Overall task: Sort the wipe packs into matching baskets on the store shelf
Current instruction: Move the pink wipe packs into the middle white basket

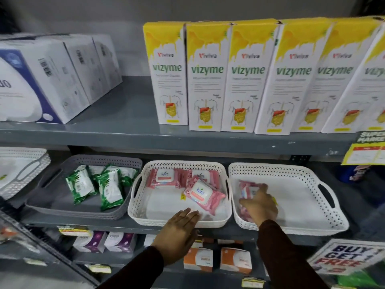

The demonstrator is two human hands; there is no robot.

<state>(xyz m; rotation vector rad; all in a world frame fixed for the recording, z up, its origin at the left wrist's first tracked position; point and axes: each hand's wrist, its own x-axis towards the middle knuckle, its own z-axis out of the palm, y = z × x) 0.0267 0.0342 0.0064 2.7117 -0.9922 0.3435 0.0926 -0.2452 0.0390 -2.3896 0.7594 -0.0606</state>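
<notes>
Three baskets stand side by side on the middle shelf. A grey basket (52, 184) on the left holds several green wipe packs (110, 190). The middle white basket (137, 197) holds three pink Kara packs (201, 193). In the right white basket (312, 184), pink packs (245, 189) lie in its left corner. My right hand (261, 204) rests on those pink packs, fingers spread over them; I cannot tell whether it grips one. At the front rim of the middle basket my left hand (179, 228) hovers open and flat, holding nothing.
A row of yellow and white Vizyme boxes (248, 80) and white cartons (54, 80) fill the shelf above. Another white basket (20, 170) sits at far left. Small boxes (235, 259) line the shelf below, and promo signs (345, 259) hang at right.
</notes>
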